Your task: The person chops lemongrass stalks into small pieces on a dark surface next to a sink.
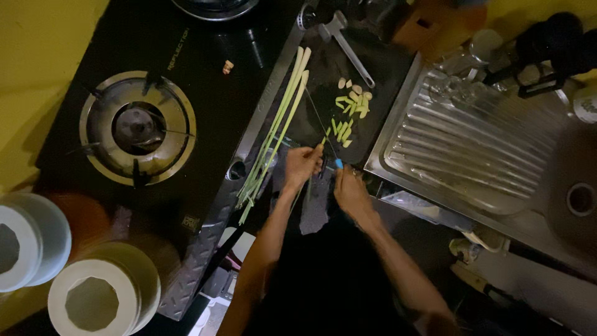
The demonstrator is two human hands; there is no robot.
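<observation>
My left hand [302, 164] pinches a thin green stalk piece [325, 136] on the dark counter. My right hand [350, 188] grips a knife with a blue handle end [339, 163], its thin blade [320, 118] angled up and left across the stalk. Beyond the blade lies a small pile of cut green and pale pieces [350, 112]. Long green stalks [273, 134] lie in a bundle to the left of my left hand, along the stove's edge.
A black gas stove [161, 50] with a round burner [137, 127] fills the left. A steel sink drainboard [472, 149] and drain [581, 199] lie right. Two white round containers [93, 298] sit at lower left. A metal utensil [348, 50] rests at the top.
</observation>
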